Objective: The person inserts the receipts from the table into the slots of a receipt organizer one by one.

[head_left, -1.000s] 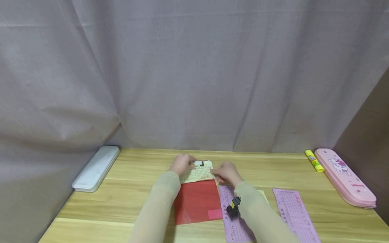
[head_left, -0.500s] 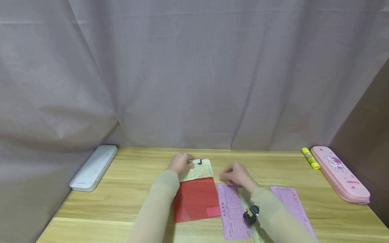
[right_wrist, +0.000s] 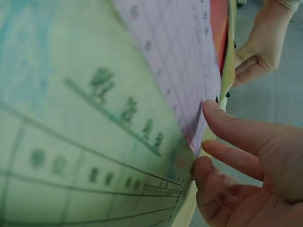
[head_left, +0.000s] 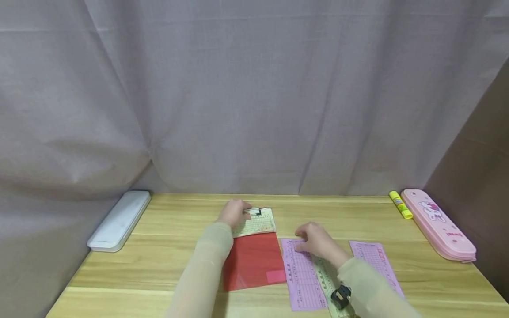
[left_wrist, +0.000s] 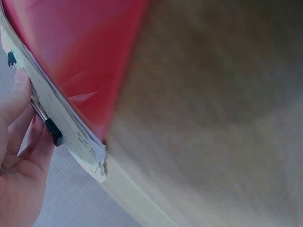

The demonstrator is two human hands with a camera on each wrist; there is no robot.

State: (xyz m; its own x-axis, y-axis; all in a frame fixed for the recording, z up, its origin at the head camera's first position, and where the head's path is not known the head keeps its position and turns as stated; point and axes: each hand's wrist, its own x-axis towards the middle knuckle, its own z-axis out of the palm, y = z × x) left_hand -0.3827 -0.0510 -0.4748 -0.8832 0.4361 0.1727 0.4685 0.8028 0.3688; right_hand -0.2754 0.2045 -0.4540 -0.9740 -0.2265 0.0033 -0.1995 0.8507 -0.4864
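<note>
At the top of a pad of pale yellow printed forms [head_left: 258,224], my left hand [head_left: 233,213] pinches a metal clip [left_wrist: 40,111] with black ends. The thumb lies on the near side of the clip, the fingers behind it. A glossy red plastic sheet [head_left: 254,256] with a pink label extends from the forms towards me. My right hand [head_left: 320,242] is over the top edge of a purple printed form [head_left: 304,278], thumb and fingers apart. In the right wrist view its fingertips are close to the paper edges; contact is unclear. Another yellow form [head_left: 327,282] lies partly beneath the right hand and forearm.
A second purple form [head_left: 375,260] lies further right, partly covered by the right sleeve. A yellow glue stick [head_left: 400,204] and a pink pencil case [head_left: 439,225] are at the back right. At the left stands a white case [head_left: 119,221]. A grey curtain [head_left: 246,97] hangs behind the wooden table.
My right hand has left the corner of the clipped yellow forms and moved right and nearer, over the purple form, its fingers spreading. The left hand stays at the clip.
</note>
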